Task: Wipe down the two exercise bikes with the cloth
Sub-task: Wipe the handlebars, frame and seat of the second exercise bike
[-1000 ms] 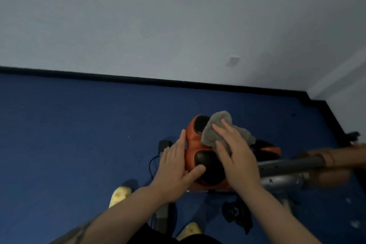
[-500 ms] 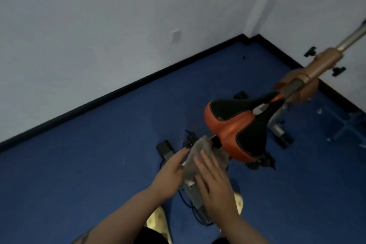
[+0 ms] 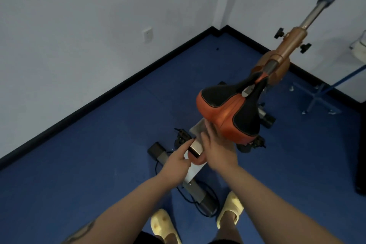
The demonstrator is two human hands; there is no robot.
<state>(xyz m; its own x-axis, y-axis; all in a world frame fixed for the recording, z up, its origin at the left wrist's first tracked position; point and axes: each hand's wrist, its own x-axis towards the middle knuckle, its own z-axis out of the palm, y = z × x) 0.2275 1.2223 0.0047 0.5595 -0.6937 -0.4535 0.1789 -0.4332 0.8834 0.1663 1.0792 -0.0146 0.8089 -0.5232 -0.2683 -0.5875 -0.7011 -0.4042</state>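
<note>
An exercise bike stands in the room's corner, with an orange and black saddle (image 3: 227,109), a brown frame (image 3: 285,49) and a silver rear post (image 3: 191,174) running down to the floor bar. My right hand (image 3: 217,148) lies flat on the post just below the saddle, fingers straight and pointing up under it. A pale grey patch, probably the cloth (image 3: 198,128), shows just past those fingers; most of it is hidden. My left hand (image 3: 178,161) is beside the post, its index finger stretched out to touch it.
Blue floor all round, white walls with a black skirting. A black cable (image 3: 200,204) loops on the floor by the bike's rear bar (image 3: 200,196) and my slippers. A blue metal stand (image 3: 316,97) is at the right, a dark object (image 3: 361,164) at the right edge.
Both hands have come down from the saddle top to the post beneath it. My view has swung round, bringing the whole bike and the corner into sight.
</note>
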